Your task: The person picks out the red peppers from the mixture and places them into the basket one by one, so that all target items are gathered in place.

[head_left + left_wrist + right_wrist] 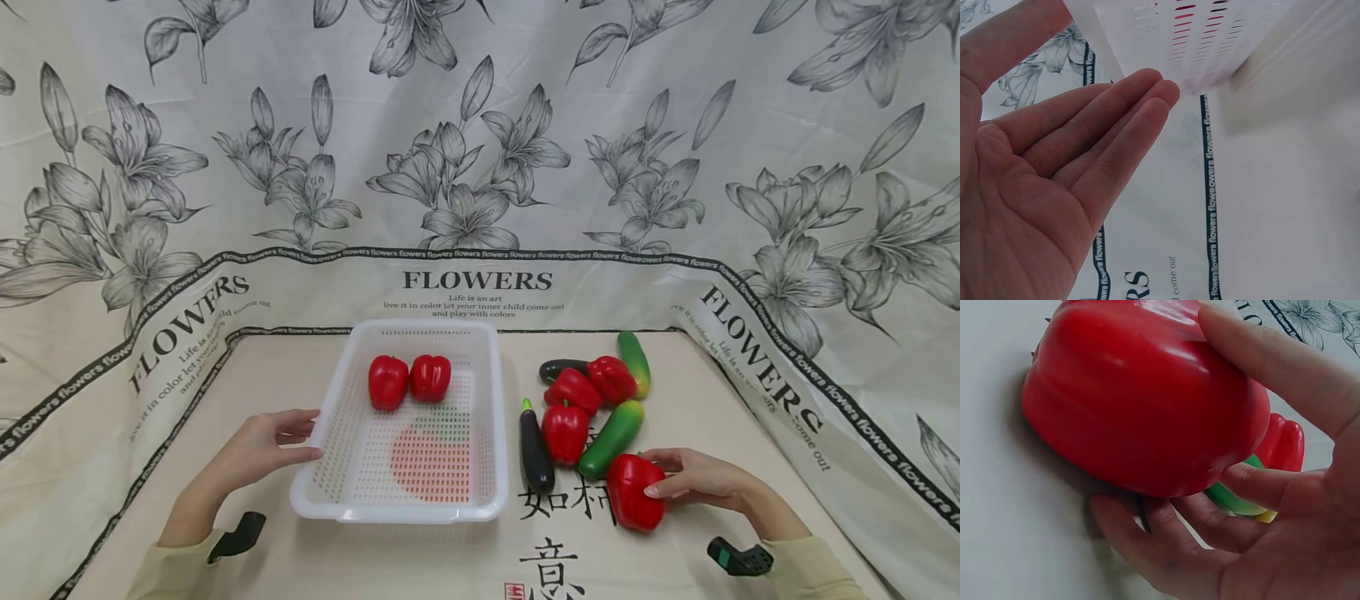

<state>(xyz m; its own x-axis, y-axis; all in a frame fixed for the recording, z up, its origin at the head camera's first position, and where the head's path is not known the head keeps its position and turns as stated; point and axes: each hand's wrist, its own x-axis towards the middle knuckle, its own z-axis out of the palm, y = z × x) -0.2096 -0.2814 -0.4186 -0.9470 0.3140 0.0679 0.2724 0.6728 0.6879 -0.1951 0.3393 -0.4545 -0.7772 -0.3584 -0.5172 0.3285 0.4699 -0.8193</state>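
Nearest us, black brush characters [553, 575] mark the pale tabletop [420, 562]. Just beyond them, to the right, our right hand [693, 477] grips a red bell pepper [636, 492], thumb on one side and fingers round the other; we cannot tell whether the pepper touches the tabletop. At the left, our left hand [262, 446] grips nothing, its fingers extended toward the left side of a white basket [497, 417]; whether the fingertips touch it we cannot tell. To the basket's right we see a dark eggplant [536, 450], then a green cucumber [611, 440] slanting just beyond the gripped pepper. Between those two stands another red pepper [566, 435]. Farther off, two more red peppers [611, 379] lie between a second eggplant [562, 369] and a second cucumber [634, 364]. Inside the basket, toward its far end, we have two red peppers [387, 383] side by side. Farthest hangs a flower-printed cloth [472, 167].
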